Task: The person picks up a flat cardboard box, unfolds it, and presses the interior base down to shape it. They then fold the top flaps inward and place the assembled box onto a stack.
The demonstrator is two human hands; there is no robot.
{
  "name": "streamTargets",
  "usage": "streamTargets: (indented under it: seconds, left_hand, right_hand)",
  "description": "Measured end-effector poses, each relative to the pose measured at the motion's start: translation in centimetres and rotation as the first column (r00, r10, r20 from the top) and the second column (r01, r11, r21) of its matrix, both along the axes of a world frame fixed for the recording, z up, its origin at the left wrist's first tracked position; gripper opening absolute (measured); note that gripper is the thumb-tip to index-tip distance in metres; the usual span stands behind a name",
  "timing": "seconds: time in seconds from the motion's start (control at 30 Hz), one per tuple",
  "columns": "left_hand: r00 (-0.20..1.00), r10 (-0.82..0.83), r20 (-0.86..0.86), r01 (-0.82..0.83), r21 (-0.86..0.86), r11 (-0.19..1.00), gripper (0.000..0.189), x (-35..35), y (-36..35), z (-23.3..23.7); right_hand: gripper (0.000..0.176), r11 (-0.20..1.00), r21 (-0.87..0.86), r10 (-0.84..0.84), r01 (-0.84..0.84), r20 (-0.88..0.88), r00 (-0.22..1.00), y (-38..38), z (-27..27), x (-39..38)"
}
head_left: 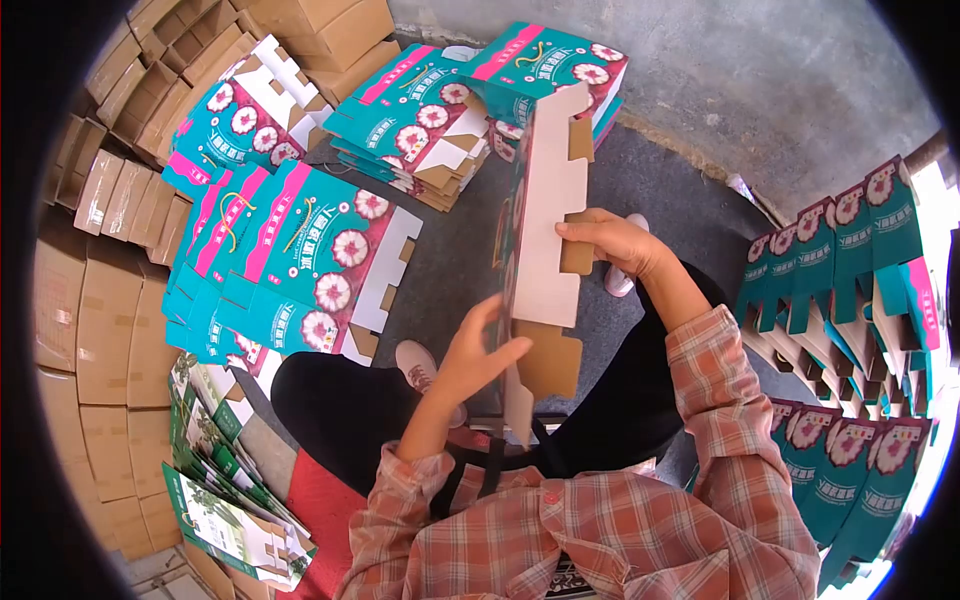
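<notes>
Between my knees stands a partly folded cardboard carton (pixel 546 240) seen edge-on, its plain white side and notched brown flaps turned towards the right. My right hand (pixel 622 243) grips its right side, with the thumb on the white panel and the fingers around a brown flap. On the left, my left hand (pixel 468 355) holds the carton low down. Its fingers lie along the outer panel and its thumb reaches over the edge by the lower brown flap (pixel 548 362). The printed face is mostly hidden at this angle.
Flat teal-and-pink cartons (pixel 310 250) lie in stacks on the left and ahead. Teal boxes (pixel 850 250) stand in rows on the right. Brown boxes (pixel 105 350) are piled along the left, near green-and-white cartons (pixel 235 520). A grey wall (pixel 740 90) rises ahead.
</notes>
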State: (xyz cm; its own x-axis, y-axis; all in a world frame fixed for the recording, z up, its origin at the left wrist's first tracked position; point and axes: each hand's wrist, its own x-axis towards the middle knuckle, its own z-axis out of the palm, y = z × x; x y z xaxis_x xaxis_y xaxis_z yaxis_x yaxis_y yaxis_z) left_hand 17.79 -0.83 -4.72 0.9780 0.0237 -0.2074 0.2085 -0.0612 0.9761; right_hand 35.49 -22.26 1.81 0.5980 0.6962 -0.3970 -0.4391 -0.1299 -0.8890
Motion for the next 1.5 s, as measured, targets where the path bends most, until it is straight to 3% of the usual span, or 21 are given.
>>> streamTargets:
  seconds: [0.07, 0.1, 0.17, 0.23, 0.3, 0.43, 0.5, 0.53, 0.6, 0.77, 0.9, 0.97, 1.03, 1.13, 1.2, 1.27, 1.33, 1.43, 1.5]
  left_hand:
    - [0.945, -0.266, 0.193, 0.188, 0.345, 0.920, 0.079, 1.8, -1.5, 2.3]
    - [0.944, -0.268, 0.193, 0.189, 0.346, 0.919, 0.079, 2.3, -2.3, 2.5]
    - [0.901, -0.246, 0.357, -0.005, 0.575, 0.818, 0.083, 3.2, -4.0, 2.7]
    - [0.886, -0.257, 0.385, -0.037, 0.613, 0.789, 0.080, 3.9, -4.7, 1.4]
    - [0.886, -0.258, 0.386, -0.122, 0.730, 0.672, 0.077, 4.5, -5.3, 0.8]
    - [0.876, -0.195, 0.442, -0.234, 0.741, 0.630, 0.076, 5.6, -5.9, 0.5]
    - [0.888, -0.055, 0.457, -0.299, 0.663, 0.686, 0.071, 6.1, -6.0, 0.4]
    - [0.889, -0.061, 0.454, -0.294, 0.666, 0.685, 0.071, 6.5, -5.7, 0.2]
    - [0.913, 0.141, 0.384, -0.364, 0.605, 0.708, 0.067, 7.5, -4.7, -0.1]
    - [0.956, 0.103, 0.274, -0.252, 0.587, 0.769, 0.057, 7.8, -3.2, 1.0]
    - [0.907, 0.065, 0.415, -0.302, 0.536, 0.788, 0.059, 6.8, -2.2, 1.6]
    - [0.885, 0.065, 0.461, -0.334, 0.530, 0.780, 0.059, 5.3, -0.9, 2.3]
    - [0.850, -0.138, 0.508, -0.288, 0.668, 0.687, 0.057, 3.3, 0.6, 3.5]
    - [0.849, -0.278, 0.450, -0.187, 0.747, 0.638, 0.056, 0.3, 1.8, 4.1]
    - [0.854, -0.366, 0.369, -0.061, 0.770, 0.635, 0.068, -0.4, 1.9, 3.9]
    - [0.844, -0.396, 0.361, -0.037, 0.777, 0.628, 0.070, -0.3, 1.5, 3.9]
    - [0.835, -0.455, 0.310, 0.035, 0.795, 0.606, 0.072, 0.0, 0.9, 3.4]
    - [0.798, -0.520, 0.305, 0.059, 0.819, 0.571, 0.074, 0.0, 0.0, 3.9]
    - [0.787, -0.550, 0.280, 0.076, 0.840, 0.537, 0.078, 0.4, 0.1, 3.8]
  right_hand:
    - [0.044, 1.000, -0.006, 0.022, -0.021, 0.039, 0.999, 0.1, -1.0, -0.1]
    - [0.042, 0.999, -0.012, 0.040, -0.039, 0.076, 0.996, 0.2, -1.2, -0.1]
    - [0.039, 0.999, -0.013, 0.041, -0.040, 0.135, 0.990, 0.3, -0.9, -0.2]
    - [0.036, 0.999, -0.017, 0.038, -0.035, 0.186, 0.982, 0.5, -0.6, -0.3]
    - [0.031, 0.997, -0.070, 0.006, 0.014, 0.279, 0.960, 1.0, -0.4, 0.0]
    - [0.028, 0.988, -0.147, -0.010, 0.057, 0.306, 0.952, 2.1, -1.7, 0.8]
    - [0.025, 0.987, -0.132, -0.037, 0.096, 0.390, 0.920, 2.9, -2.0, 1.1]
    - [0.025, 0.987, -0.129, -0.043, 0.100, 0.387, 0.921, 3.2, -2.2, 1.1]
    - [0.024, 0.993, -0.100, -0.015, 0.061, 0.411, 0.912, 3.7, -2.1, 0.8]
    - [0.024, 0.971, -0.194, -0.033, 0.139, 0.467, 0.884, 4.3, -2.2, 0.9]
    - [0.024, 0.942, -0.282, -0.009, 0.185, 0.527, 0.850, 3.0, -2.8, 2.3]
    - [0.029, 0.879, -0.285, -0.100, 0.382, 0.673, 0.733, 1.5, -3.4, 4.0]
    - [0.028, 0.853, -0.222, -0.212, 0.472, 0.679, 0.703, -0.3, -1.2, 5.2]
    - [0.027, 0.835, -0.177, -0.300, 0.521, 0.646, 0.701, -1.8, -0.5, 6.0]
    - [0.028, 0.804, -0.250, -0.228, 0.539, 0.709, 0.668, -1.8, -0.6, 5.7]
    - [0.029, 0.800, -0.291, -0.149, 0.524, 0.750, 0.644, -1.2, -1.2, 5.1]
    - [0.031, 0.767, -0.314, -0.054, 0.559, 0.837, 0.544, -1.0, -2.4, 5.2]
    - [0.031, 0.756, -0.369, -0.047, 0.540, 0.793, 0.607, -1.4, -3.1, 6.0]
    - [0.031, 0.732, -0.388, 0.001, 0.560, 0.822, 0.569, -1.3, -2.6, 5.7]
